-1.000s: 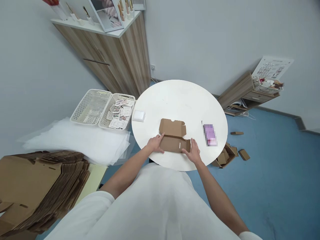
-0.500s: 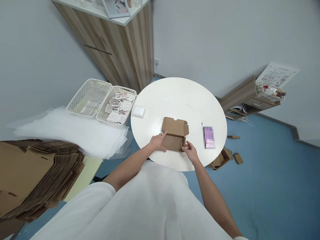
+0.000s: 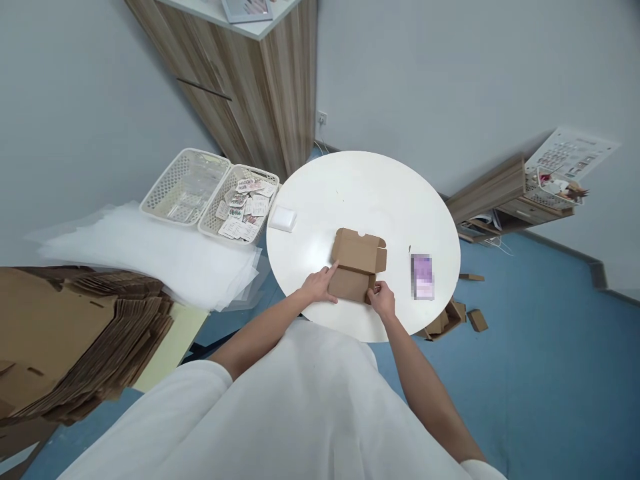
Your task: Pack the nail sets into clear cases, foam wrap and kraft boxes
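A brown cardboard mailer box (image 3: pixel 350 285) lies on the near side of the round white table (image 3: pixel 365 193), its notched lid (image 3: pixel 356 249) folded back; the left hand (image 3: pixel 319 285) braces its left end, fingers apart, while the right hand (image 3: pixel 382 300) pinches its right wall. Left, perforated plastic baskets (image 3: pixel 225 235) hold printed cards (image 3: pixel 247 207) and clear packaging (image 3: pixel 189 201).

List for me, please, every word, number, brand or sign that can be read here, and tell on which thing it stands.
No text can be read.
Cards in the basket: printed, too small to read.
Poster at the right wall: printed, too small and blurred.
Purple thing on the table: pixelated, cannot tell if it bears text.
Box: no print to be seen.
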Demonstrator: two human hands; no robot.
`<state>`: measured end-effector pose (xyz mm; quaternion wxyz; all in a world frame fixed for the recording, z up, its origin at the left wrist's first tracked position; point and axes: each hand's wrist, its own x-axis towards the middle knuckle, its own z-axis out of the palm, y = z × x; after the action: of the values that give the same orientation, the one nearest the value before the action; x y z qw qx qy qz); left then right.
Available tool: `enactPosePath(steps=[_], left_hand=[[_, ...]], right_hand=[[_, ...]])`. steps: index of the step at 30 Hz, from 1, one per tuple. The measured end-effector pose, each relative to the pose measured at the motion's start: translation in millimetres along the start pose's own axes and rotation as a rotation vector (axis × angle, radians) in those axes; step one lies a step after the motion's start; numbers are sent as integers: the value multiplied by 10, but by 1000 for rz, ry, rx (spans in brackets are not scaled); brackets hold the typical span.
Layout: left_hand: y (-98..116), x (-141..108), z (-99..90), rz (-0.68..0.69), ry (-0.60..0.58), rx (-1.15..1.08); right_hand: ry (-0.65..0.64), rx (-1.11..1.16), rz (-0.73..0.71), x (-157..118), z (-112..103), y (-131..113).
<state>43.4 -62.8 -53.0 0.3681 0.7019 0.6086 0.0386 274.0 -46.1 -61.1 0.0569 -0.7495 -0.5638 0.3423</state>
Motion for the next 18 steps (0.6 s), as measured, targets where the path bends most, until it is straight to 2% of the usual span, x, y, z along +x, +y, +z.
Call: enactPosePath(steps=[4, 11, 14, 18], left_hand=[[-51, -135, 146, 4, 98, -273], [-34, -236, 397, -124, 224, -648], [-23, -220, 436, -166, 223, -754], [-5, -169, 443, -165, 208, -833]], right_hand=[[25, -27, 20, 0, 21, -7], [51, 33, 60, -76, 50, 0], [34, 149, 68, -175, 53, 75], [-85, 460, 64, -263, 74, 189]])
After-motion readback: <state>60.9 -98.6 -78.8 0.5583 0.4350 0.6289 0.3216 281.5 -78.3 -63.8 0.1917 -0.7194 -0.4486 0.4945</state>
